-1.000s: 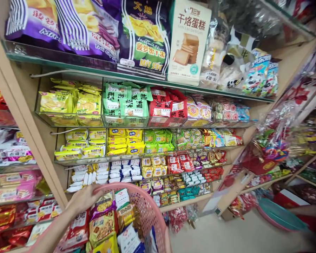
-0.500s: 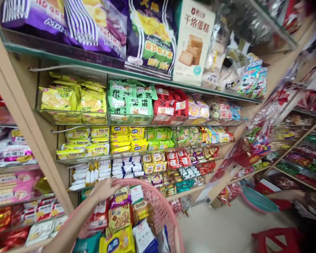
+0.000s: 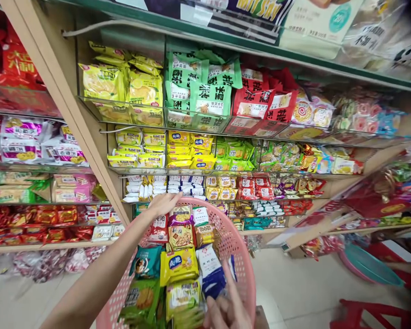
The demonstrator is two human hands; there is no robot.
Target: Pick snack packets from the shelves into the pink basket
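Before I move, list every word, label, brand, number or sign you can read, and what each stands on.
"MIT SAY": dark striped bag, top shelf.
"20": teal circle on the cream box.
"不加": clear bag, top right.
"酥": green packet, shelf below.
"桃酥": brown packet in the pink basket.
Too small, blurred or stylised to read surely: most other print.

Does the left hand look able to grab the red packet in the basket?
Probably yes, if it lets go: the left hand grips the pink basket by its rim, near the red packet, which looks largely uncovered.
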